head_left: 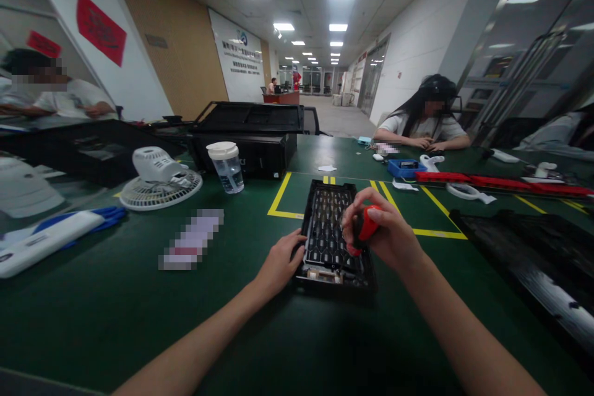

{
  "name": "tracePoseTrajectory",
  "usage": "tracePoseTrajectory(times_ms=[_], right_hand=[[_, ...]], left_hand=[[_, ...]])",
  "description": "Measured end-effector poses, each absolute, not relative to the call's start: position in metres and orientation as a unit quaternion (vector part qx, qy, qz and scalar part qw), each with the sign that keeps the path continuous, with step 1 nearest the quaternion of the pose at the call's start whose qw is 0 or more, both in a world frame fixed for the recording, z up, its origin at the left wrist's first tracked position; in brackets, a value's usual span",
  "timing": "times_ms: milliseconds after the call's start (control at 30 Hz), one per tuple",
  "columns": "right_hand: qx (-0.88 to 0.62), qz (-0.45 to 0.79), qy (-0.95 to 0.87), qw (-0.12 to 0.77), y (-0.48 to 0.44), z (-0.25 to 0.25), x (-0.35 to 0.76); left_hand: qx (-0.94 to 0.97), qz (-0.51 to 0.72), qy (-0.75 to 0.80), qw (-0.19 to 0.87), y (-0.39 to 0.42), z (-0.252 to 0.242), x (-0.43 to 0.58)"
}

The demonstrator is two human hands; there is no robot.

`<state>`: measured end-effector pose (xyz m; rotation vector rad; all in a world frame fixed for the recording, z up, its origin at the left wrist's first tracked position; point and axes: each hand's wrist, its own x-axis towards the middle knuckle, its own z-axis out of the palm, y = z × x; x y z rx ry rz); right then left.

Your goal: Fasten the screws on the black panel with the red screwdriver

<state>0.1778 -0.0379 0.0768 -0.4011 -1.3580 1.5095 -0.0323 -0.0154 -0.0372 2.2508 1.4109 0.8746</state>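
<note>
A black rectangular plastic housing (327, 219) with rows of honeycomb-like cells lies in the middle of the green table. Along its near end are pale and metallic small parts (320, 275) that I cannot make out in detail. My left hand (279, 260) grips the housing's left edge near the front, with thumb and fingers at the rim. Over the housing's right side, my right hand (392, 229) is wrapped round a red and black screwdriver (370, 223). The screwdriver slants down toward the cells, and its tip cannot be made out.
Left of the housing are a blurred-out flat item (192, 240), a white fan (160, 179), a lidded cup (227, 167) and a white power strip (51, 241). Large black panels (533, 253) lie to the right. Behind stands a black case (245, 148). Co-workers (424, 127) sit across the table.
</note>
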Motion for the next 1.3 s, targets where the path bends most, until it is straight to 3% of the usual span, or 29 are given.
tracePoseTrajectory(times_ms=[733,1300], right_hand=[[-0.174,0.649,-0.56,0.485,-0.04,0.08,0.177],[-0.204,0.63,-0.546,0.513,-0.039,0.084,0.176]], left_hand=[[0.789,0.303,0.503,0.181,-0.017,-0.034,-0.03],[0.791,0.303,0.5,0.181,-0.016,-0.036,-0.031]])
